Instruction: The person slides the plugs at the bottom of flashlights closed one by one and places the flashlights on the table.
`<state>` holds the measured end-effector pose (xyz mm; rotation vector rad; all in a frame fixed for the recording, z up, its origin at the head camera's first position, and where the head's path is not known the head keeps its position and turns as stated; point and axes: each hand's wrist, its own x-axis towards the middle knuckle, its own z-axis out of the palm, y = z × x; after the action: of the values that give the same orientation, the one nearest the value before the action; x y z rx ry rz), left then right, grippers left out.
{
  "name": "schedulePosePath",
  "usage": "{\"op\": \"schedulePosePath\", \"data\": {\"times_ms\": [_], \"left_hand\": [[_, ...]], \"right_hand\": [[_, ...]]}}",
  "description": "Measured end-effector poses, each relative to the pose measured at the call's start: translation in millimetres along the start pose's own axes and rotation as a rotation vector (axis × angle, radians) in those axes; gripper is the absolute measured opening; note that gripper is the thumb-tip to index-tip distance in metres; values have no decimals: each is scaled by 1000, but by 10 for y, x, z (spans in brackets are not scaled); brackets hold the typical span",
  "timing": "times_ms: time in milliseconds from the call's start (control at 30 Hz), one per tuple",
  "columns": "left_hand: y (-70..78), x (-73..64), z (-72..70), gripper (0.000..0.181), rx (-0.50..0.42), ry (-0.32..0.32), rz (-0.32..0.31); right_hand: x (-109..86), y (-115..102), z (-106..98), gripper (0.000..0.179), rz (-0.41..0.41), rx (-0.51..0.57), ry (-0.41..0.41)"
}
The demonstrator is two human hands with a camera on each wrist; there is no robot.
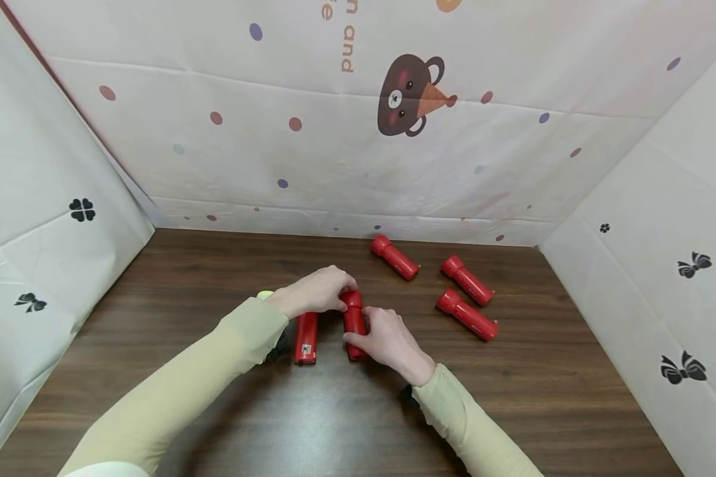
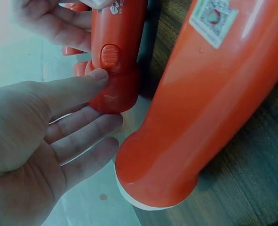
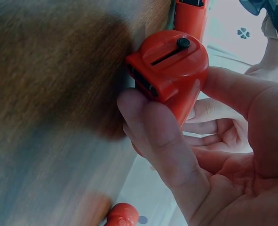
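Around the middle of the desk (image 1: 310, 414), your right hand (image 1: 389, 339) curls thumb and fingers round the tail of the held flashlight (image 1: 355, 322), its head toward the far edge. A second flashlight (image 1: 306, 339) lies just left of it. Your left hand (image 1: 316, 291) pinches the held one's head. Toward the right edge lie a third flashlight (image 1: 467, 315) and fourth flashlight (image 1: 468, 281); a fifth flashlight (image 1: 396, 258) sits near the far edge.
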<state>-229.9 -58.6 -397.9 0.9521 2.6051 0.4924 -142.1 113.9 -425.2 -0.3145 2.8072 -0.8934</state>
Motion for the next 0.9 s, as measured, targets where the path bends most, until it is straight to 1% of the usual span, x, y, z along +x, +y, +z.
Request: {"op": "schedulePosePath", "data": {"times_ms": [133, 367, 667, 900], "left_hand": [[-15, 8, 15, 30, 5, 1, -6], [-24, -4, 23, 30, 22, 13, 5], [-33, -15, 36, 31, 24, 16, 8], [-34, -33, 28, 31, 6, 14, 1]], "right_hand": [[-1, -11, 3, 26, -9, -1, 2], [-14, -24, 11, 25, -27, -2, -3], [-27, -46, 11, 25, -24, -8, -11], [-29, -55, 13, 25, -25, -18, -18]]}}
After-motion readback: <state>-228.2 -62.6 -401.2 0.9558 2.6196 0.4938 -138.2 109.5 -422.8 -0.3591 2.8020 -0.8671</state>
